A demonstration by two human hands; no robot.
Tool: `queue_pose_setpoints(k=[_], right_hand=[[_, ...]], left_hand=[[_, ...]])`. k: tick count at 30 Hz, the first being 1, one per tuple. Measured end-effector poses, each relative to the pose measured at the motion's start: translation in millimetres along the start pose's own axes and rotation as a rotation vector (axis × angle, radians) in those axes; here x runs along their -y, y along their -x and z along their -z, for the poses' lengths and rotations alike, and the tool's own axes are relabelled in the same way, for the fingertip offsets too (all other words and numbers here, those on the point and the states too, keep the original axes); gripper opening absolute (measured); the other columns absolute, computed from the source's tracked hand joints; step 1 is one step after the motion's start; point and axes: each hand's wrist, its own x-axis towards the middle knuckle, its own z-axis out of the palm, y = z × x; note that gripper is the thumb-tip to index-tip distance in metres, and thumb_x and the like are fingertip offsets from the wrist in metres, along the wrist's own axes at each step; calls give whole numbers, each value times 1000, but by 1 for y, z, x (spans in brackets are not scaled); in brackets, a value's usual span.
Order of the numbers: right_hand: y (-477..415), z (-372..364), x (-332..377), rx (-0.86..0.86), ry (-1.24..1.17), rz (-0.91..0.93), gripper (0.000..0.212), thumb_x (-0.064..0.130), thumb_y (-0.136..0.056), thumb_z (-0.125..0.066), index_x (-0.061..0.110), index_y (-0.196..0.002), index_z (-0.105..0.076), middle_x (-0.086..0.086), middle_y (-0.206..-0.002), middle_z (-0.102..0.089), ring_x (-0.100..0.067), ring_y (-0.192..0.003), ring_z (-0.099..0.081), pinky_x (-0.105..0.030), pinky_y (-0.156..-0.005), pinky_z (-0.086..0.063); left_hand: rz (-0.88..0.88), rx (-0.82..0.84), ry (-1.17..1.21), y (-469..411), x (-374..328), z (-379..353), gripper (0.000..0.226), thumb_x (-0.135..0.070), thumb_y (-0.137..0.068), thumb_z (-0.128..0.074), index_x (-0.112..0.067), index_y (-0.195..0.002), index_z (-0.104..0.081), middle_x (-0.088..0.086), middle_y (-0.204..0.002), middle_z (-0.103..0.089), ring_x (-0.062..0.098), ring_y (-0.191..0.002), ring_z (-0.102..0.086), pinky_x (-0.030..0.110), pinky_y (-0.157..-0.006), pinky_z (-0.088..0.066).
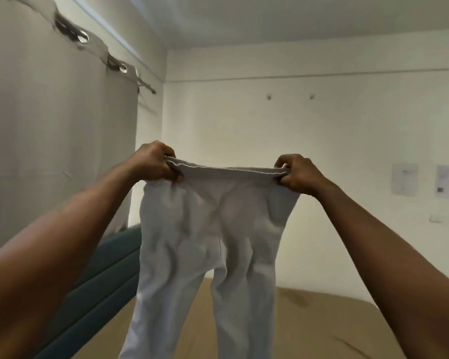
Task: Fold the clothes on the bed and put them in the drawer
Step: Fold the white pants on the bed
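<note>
Holds up one pair of white trousers [210,229] in mid-air, left hand [153,161] and right hand [298,174] each with fingers curled tight on an end of the waistband [226,172]. Hangs with long axis vertical, waistband up, two legs down over the tan bed [322,320]. Beyond, one grey curtain [49,112], white wall [296,125], two papers [404,179].

Both bare arms are stretching forward and up. The left forearm [62,229] is coming in from 8 o'clock and the right forearm [379,242] from 4 o'clock. The left hand [153,161] is curling its fingers round one end of the white trousers [210,229] waistband, and the right hand [297,174], slightly lower, is gripping the other end.
</note>
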Motion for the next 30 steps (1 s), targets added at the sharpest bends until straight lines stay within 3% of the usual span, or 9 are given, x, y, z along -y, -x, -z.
queue_pose_setpoints(k=[3,5,9,13,16,18,20,25,30], right_hand=[[-9,28,9,100,-121,33,21,7,-77,-82,19,-91,-71,-5,-96,-70,-21,-90,-65,-26,-65,-48],[-4,53,9,264,-512,4,22,7,-80,-83,8,-99,-72,-7,-94,-72,-18,-86,-67,-27,-69,-55],[3,75,1,425,-1116,-22,36,5,-87,-63,3,-123,-67,-6,-109,-73,-17,-97,-70,-28,-83,-60],[-9,44,7,208,-1135,-90,29,-11,-90,-60,8,-110,-70,-3,-94,-75,-23,-91,-66,-28,-68,-61],[-14,20,5,-100,-605,-57,29,-12,-87,-62,16,-89,-72,1,-84,-71,-20,-87,-63,-28,-68,-53],[-10,8,5,-267,-236,-31,24,3,-85,-64,24,-89,-74,7,-86,-71,-17,-86,-63,-30,-73,-52],[-2,-6,5,-373,-148,-45,26,6,-85,-59,26,-94,-72,7,-91,-69,-18,-88,-61,-33,-78,-52],[1,-57,1,-543,-811,-370,28,6,-73,-58,30,-78,-70,-3,-95,-72,-30,-98,-69,-47,-92,-58],[14,-84,5,-660,-1235,-617,21,9,-80,-68,28,-73,-72,-2,-95,-74,-30,-100,-72,-42,-93,-59]], left_hand=[[-6,297,80,8,-3,33,25,-20,-72,-93,-12,-89,-77,6,-86,-77,21,-80,-70,27,-65,-54],[23,429,332,21,4,61,28,-18,-79,-86,-4,-102,-77,14,-99,-78,25,-85,-76,31,-69,-61],[21,409,776,32,28,86,71,-44,-51,-102,-2,-101,-76,14,-94,-76,19,-74,-75,29,-63,-62],[-53,280,704,29,33,74,76,-40,-44,-104,-5,-106,-79,19,-111,-75,21,-89,-73,36,-83,-62],[-66,332,624,34,30,68,36,-11,-73,-90,-6,-107,-79,23,-115,-74,23,-91,-73,30,-75,-63],[-23,504,582,40,31,66,39,-5,-83,-79,-6,-122,-73,23,-126,-70,35,-112,-69,39,-94,-60],[-31,619,569,49,27,61,41,-3,-87,-75,-5,-128,-70,22,-129,-68,38,-118,-65,42,-100,-57],[-254,512,657,90,-24,18,20,-12,-93,-70,-6,-111,-77,17,-109,-75,28,-97,-72,34,-85,-61],[-442,784,411,127,-80,-51,17,-23,-98,-71,-14,-112,-76,3,-107,-77,17,-100,-72,37,-90,-59]])
